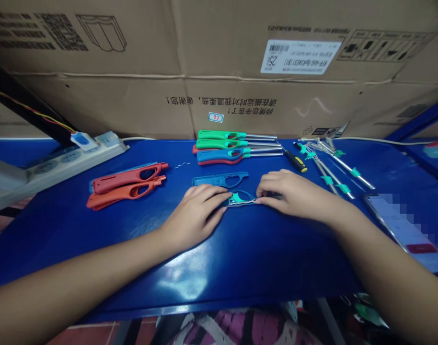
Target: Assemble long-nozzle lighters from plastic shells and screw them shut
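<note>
shell point(242, 193) with a green trigger point(235, 198) is on the blue table point(219, 268), between the hands. left hand point(194, 215): half-curled, thumb and fingers clamped on the shell's left end. right hand point(289, 195): thumb and fingertips pinched together on the wires point(245, 201) at its right end. box point(132, 100) print is upside down: "谢谢您!" reads clearly. white label point(301, 56): "25", "(b1)". small sticker point(215, 117): red digits, can't tell which.

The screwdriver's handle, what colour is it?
The handle is black and yellow, seen best in the head view.
</note>
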Action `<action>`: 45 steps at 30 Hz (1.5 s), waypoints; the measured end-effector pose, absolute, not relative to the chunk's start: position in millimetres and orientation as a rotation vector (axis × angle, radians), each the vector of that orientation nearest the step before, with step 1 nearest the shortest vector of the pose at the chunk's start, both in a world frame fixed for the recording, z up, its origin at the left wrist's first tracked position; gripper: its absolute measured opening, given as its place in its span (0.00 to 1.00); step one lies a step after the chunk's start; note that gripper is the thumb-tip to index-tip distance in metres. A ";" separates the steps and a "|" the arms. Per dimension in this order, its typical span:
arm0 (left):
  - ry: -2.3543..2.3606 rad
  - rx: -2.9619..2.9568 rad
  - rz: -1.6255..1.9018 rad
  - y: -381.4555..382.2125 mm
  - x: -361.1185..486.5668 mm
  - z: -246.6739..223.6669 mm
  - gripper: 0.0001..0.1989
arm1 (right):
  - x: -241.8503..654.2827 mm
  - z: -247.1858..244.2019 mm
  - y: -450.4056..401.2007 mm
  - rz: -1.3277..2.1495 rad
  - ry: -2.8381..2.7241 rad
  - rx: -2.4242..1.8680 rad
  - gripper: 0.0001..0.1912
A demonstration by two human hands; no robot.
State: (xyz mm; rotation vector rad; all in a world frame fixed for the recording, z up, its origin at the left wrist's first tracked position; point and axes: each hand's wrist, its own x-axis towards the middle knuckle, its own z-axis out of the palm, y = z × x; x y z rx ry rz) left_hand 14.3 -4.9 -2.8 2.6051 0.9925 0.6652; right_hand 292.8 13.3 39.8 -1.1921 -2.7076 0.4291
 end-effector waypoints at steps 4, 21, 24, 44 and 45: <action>0.960 2.583 0.683 -3.3 13.6 -6.4 0.17 | 282.6 37.8 6.8 0.336 -2.669 -1.087 0.08; 0.815 2.544 0.718 -1.6 13.9 -8.1 0.13 | 269.8 27.8 4.8 0.910 -2.294 -1.219 0.04; 0.795 2.577 0.706 -1.3 12.9 -8.9 0.15 | 270.1 29.1 4.9 0.924 -2.298 -1.189 0.02; 0.733 2.798 0.793 0.5 8.1 -7.9 0.15 | 270.7 26.2 6.0 0.645 -2.533 -0.987 0.08; 0.733 2.802 0.789 0.4 8.2 -7.5 0.15 | 270.6 25.8 6.1 0.643 -2.528 -0.985 0.07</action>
